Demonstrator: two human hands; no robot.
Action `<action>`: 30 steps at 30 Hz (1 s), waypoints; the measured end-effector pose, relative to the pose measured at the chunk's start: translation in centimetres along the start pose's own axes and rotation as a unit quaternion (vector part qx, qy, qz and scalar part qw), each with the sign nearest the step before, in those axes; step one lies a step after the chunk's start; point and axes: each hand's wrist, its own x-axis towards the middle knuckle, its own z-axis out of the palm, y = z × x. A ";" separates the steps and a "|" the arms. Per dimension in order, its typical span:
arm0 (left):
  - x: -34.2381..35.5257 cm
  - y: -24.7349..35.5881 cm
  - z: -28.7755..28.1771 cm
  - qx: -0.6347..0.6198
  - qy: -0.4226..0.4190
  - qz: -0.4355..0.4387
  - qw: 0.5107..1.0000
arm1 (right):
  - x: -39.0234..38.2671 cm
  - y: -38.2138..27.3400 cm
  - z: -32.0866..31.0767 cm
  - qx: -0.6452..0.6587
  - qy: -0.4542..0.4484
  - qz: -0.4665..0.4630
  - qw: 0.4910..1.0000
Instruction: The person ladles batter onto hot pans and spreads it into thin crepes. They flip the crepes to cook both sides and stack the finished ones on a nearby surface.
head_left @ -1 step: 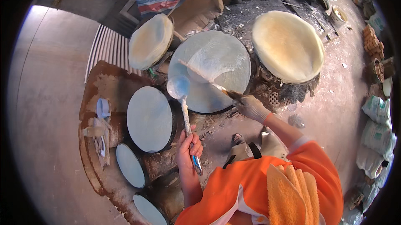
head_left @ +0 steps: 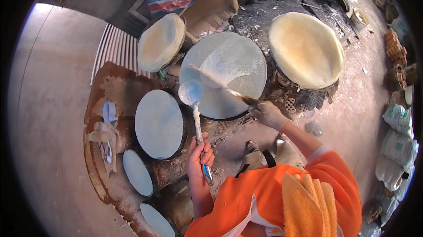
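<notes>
Around you sit a pale round flatbread on a stove to the right, a smaller tilted one at upper left, and grey-blue discs on a rusty brown bench. Your left hand is closed around a long-handled batter-coated ladle, its bowl over the edge of the wide round grey griddle. Your right hand grips what seems a thin wooden spreader, lying across the wet batter.

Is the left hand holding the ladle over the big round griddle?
Yes, the left hand grips the ladle by its handle, with the bowl at the near edge of the griddle.
</notes>
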 end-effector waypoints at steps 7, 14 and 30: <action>2.9 4.0 2.3 0.157 0.018 -0.018 0.987 | 3.2 -2.4 -5.5 -0.130 -0.073 0.137 0.979; 16.6 7.1 0.6 0.306 -0.004 0.047 0.951 | -2.3 -2.6 -5.1 -0.098 -0.085 0.037 0.991; 3.0 -1.8 -7.3 0.271 0.008 -0.011 0.963 | -6.2 -3.0 11.1 0.019 0.161 0.238 0.958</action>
